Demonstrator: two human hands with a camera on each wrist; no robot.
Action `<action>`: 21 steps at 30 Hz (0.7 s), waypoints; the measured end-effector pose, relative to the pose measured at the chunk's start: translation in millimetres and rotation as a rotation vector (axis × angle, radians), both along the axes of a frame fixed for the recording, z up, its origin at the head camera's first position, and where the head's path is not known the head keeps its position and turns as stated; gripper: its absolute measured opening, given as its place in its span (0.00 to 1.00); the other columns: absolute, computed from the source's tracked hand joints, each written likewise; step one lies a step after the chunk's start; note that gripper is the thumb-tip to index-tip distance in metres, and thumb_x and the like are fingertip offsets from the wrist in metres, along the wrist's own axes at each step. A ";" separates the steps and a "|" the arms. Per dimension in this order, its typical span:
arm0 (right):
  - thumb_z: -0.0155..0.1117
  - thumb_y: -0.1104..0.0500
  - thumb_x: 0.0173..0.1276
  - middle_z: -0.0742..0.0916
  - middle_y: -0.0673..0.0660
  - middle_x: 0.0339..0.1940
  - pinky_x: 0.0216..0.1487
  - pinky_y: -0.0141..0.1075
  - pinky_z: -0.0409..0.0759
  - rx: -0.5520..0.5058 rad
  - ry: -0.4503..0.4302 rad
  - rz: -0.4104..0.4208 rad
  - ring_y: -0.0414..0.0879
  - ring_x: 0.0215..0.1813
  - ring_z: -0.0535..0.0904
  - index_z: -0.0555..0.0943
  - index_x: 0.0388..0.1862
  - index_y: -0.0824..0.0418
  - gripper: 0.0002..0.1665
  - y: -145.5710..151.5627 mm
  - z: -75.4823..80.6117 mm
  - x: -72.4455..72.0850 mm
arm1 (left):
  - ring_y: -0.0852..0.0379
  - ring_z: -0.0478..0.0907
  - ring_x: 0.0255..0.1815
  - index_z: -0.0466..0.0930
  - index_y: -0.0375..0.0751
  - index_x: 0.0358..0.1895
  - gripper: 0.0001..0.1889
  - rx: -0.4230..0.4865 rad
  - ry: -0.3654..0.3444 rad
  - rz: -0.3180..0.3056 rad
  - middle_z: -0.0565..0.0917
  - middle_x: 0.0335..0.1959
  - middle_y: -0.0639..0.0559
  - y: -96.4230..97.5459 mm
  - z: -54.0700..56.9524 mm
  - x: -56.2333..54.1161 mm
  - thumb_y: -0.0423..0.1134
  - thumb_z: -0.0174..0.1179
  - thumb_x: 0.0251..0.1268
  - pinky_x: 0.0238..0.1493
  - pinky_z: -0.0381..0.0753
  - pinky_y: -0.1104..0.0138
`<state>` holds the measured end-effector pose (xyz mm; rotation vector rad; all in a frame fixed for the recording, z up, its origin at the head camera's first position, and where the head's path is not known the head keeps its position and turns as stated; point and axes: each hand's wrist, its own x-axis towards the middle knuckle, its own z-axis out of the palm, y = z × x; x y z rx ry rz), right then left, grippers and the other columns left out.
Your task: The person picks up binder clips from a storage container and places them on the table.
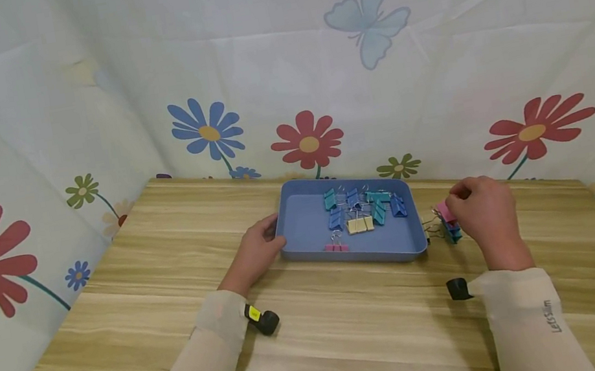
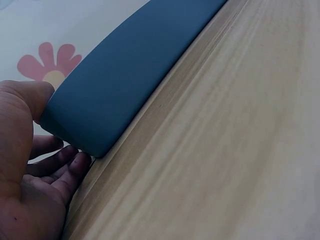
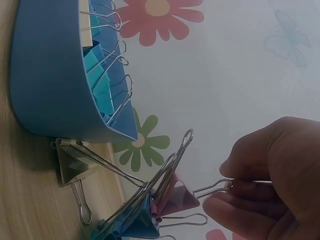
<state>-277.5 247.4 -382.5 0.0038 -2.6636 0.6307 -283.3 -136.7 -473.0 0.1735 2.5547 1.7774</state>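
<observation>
A blue tray stands on the table with several binder clips in it: teal, blue, yellow and pink. My left hand holds its near left corner. In the left wrist view the thumb lies on the rim and the fingers curl by the bottom edge. To the right of the tray my right hand pinches a wire handle of a pink binder clip. That clip is against blue binder clips with crossing wire handles. Whether they are hooked together, I cannot tell.
A yellowish binder clip lies outside the tray, close to its right wall. The wooden table ends at a flowered cloth backdrop behind the tray.
</observation>
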 end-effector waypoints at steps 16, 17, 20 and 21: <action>0.56 0.60 0.67 0.84 0.69 0.34 0.37 0.52 0.74 -0.013 0.064 0.003 0.60 0.36 0.77 0.84 0.39 0.71 0.15 0.9 5.4 3.0 | 0.45 0.74 0.64 0.60 0.38 0.73 0.34 -0.004 -0.019 0.000 0.73 0.67 0.39 -0.6 2.1 1.4 0.35 0.53 0.61 0.63 0.75 0.55; 0.56 0.60 0.68 0.84 0.69 0.34 0.37 0.52 0.74 -0.019 0.077 0.003 0.60 0.36 0.77 0.84 0.39 0.71 0.15 1.0 5.7 3.2 | 0.45 0.74 0.64 0.60 0.37 0.73 0.34 0.000 -0.019 -0.002 0.73 0.67 0.39 -0.6 2.7 1.8 0.35 0.53 0.61 0.63 0.75 0.55; 0.56 0.60 0.68 0.83 0.68 0.34 0.38 0.52 0.73 -0.032 0.113 0.001 0.60 0.37 0.77 0.84 0.39 0.70 0.15 0.4 6.5 4.3 | 0.45 0.74 0.65 0.60 0.37 0.74 0.34 0.001 -0.020 -0.005 0.72 0.67 0.38 -0.4 3.7 2.5 0.35 0.53 0.61 0.63 0.75 0.55; 0.56 0.60 0.68 0.83 0.68 0.34 0.39 0.52 0.74 -0.039 0.132 -0.001 0.60 0.37 0.77 0.84 0.39 0.70 0.15 0.0 6.7 4.5 | 0.45 0.74 0.65 0.60 0.37 0.74 0.34 0.002 -0.022 -0.007 0.72 0.68 0.38 -0.3 4.0 2.5 0.35 0.53 0.61 0.63 0.75 0.55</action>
